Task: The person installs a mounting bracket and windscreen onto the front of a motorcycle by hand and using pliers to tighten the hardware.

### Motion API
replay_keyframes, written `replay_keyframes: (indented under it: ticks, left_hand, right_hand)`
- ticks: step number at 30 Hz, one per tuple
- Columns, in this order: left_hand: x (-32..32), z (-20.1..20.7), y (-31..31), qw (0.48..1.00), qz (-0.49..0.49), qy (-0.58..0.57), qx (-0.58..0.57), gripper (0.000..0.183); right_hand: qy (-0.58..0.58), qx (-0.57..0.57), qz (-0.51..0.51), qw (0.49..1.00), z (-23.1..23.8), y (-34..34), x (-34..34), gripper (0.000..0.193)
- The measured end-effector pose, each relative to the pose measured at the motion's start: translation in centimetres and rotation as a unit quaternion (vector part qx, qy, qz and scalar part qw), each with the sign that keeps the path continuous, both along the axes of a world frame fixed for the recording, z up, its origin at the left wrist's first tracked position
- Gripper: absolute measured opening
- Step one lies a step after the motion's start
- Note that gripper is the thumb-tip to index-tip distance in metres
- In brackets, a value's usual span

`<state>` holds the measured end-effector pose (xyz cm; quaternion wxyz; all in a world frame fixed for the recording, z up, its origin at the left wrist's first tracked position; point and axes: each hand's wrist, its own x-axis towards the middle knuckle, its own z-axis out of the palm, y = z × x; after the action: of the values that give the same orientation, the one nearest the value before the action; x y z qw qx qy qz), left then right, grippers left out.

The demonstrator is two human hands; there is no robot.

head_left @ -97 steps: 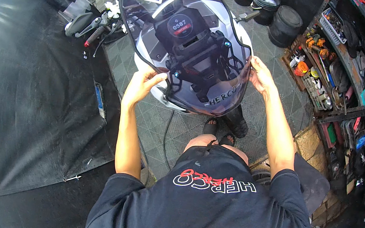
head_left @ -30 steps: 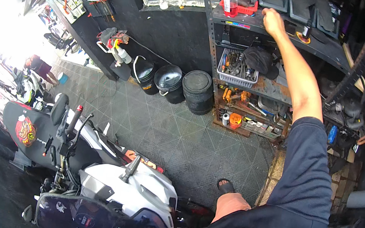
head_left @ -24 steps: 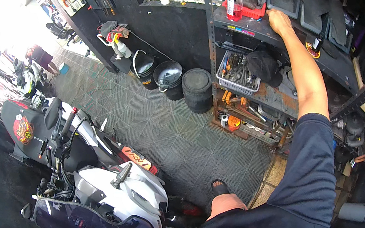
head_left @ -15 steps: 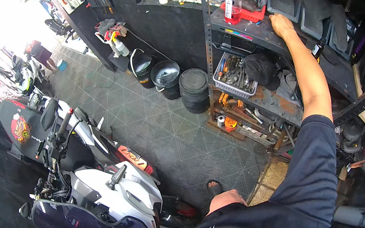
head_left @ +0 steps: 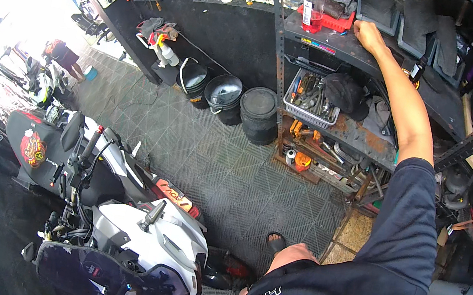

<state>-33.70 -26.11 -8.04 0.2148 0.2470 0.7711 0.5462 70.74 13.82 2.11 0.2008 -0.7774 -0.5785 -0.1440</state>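
Fingers: on my right hand (head_left: 369, 36) they curl down onto the top shelf (head_left: 353, 49); I cannot tell whether they grip anything.
Left hand: I can't see it.
Shelf: dark, worn metal rack with perforated uprights.
Red tray (head_left: 329, 20): glossy plastic, just beside the hand, carrying a clear bottle (head_left: 313, 7).
Wire basket (head_left: 314, 96): one level down, packed with tools.
Arm: raised and nearly straight, dark sleeve covering the upper part.

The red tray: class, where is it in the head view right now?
In the head view the red tray sits on the top shelf of the metal rack, upper centre, just left of the person's right hand.
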Motion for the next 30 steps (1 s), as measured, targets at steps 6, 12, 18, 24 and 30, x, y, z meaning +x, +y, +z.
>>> replay_keyframes:
  ticks: [6,12,18,24,30]
  left_hand:
    - [3.0,0.8,-0.8,1.000,0.022,0.021,0.007,0.025]
    - [5.3,1.3,-1.9,0.998,0.036,0.038,0.020,0.022]
    - [6.8,2.0,-3.9,0.996,0.055,0.068,0.024,0.023]
    - [8.2,3.1,-4.3,0.993,0.099,0.043,0.053,0.022]
    - [9.6,4.6,-5.3,0.986,0.113,0.067,0.100,0.022]
  right_hand:
    - [0.104,0.086,0.008,0.991,-0.1,-1.0,-2.5,0.019]
    - [0.274,0.062,-0.115,0.953,0.7,0.4,-3.0,0.023]
    - [0.450,0.102,-0.086,0.883,0.7,0.8,-3.1,0.016]
    - [0.468,0.177,-0.103,0.860,-0.7,1.0,0.2,0.027]
    - [0.176,0.010,-0.209,0.962,0.8,1.2,-6.4,0.054]
